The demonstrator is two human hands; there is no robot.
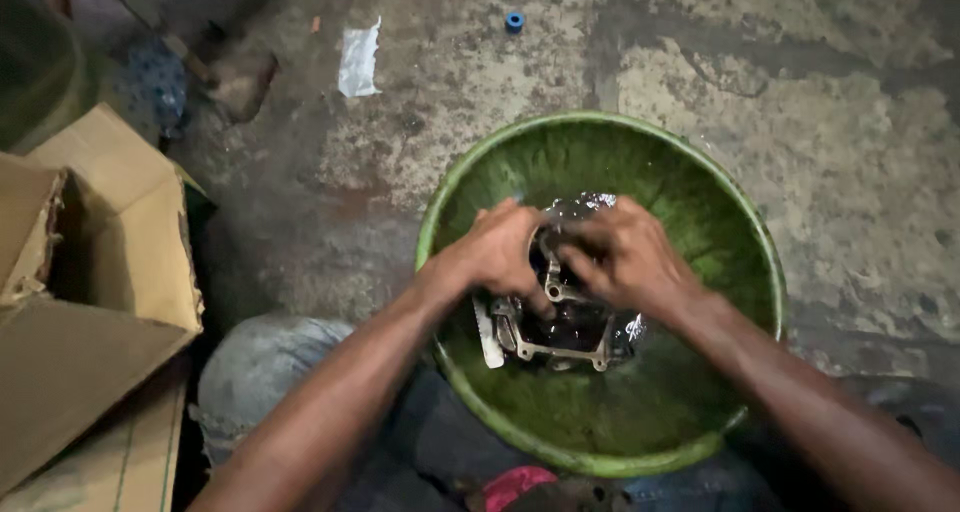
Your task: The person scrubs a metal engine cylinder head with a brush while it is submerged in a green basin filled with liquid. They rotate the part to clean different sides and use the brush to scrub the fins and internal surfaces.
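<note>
A round green plastic basin [700,222] sits on the concrete floor in front of me. In its middle lies a greasy metal engine part [560,337] wet with dark liquid. My left hand [500,252] grips the part's upper left side. Over its upper right side, my right hand [625,257] is closed with the fingers curled onto the metal. Both hands cover the top of the part, so what lies under the fingers is hidden. A pale flat strip [489,340] sticks out at the part's left edge.
An open cardboard box [110,272] stands at the left. A white scrap [359,60] and a small blue cap [514,20] lie on the stained floor [850,122] beyond the basin. My knee in grey cloth [260,362] is at lower left.
</note>
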